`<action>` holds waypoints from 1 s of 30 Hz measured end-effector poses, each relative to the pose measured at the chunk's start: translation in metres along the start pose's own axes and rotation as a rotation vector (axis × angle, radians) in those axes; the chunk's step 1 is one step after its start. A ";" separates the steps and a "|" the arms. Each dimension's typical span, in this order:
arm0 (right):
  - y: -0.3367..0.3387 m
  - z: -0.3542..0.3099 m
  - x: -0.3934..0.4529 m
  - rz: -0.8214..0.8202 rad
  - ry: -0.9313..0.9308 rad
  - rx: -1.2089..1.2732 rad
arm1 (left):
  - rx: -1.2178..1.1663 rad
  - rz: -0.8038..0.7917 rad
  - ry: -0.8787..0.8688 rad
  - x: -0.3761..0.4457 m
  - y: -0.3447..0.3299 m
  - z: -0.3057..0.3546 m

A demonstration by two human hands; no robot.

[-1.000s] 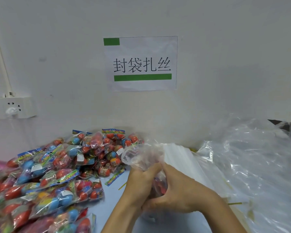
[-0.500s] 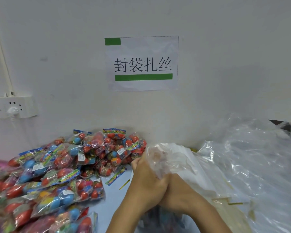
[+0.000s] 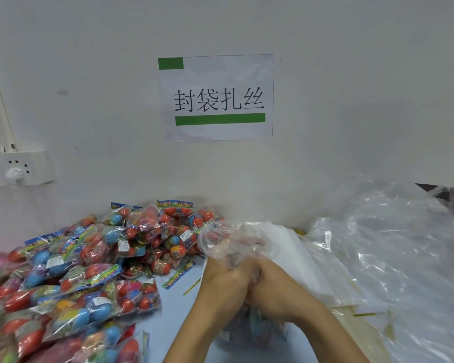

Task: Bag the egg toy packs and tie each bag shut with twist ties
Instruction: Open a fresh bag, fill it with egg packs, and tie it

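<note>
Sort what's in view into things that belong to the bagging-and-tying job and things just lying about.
Job: clear bag gripped at its neck by left hand and right hand; egg toy packs; twist tie; spare bags.
Lying about: wall sign; power socket.

I see both of my forearms bare from the bottom edge of the frame up to the wrists, with no sleeve showing. My left hand [image 3: 220, 286] and right hand [image 3: 275, 292] are bare too: no gloves, rings, watch or bands that I can make out.
</note>
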State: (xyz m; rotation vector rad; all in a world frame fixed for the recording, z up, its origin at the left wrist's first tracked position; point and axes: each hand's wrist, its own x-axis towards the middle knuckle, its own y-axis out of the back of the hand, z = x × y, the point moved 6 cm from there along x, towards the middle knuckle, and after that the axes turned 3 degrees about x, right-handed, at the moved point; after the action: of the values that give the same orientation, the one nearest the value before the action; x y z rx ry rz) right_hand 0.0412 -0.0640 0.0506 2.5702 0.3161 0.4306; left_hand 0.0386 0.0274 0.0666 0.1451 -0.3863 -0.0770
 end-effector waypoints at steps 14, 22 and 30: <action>0.006 0.018 0.001 0.082 -0.283 -0.283 | 0.094 0.011 -0.177 0.003 -0.003 0.004; 0.059 0.030 -0.020 0.630 -0.434 0.449 | 0.159 0.018 -0.021 0.011 0.004 -0.014; 0.048 0.020 -0.016 0.672 -0.377 0.878 | -0.541 -0.137 0.297 0.004 -0.033 -0.039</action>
State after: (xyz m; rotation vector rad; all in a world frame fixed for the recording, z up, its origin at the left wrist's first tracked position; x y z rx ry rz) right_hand 0.0399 -0.1184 0.0558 3.4998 -0.6662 -0.0120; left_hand 0.0559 -0.0008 0.0272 -0.3499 -0.0488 -0.2878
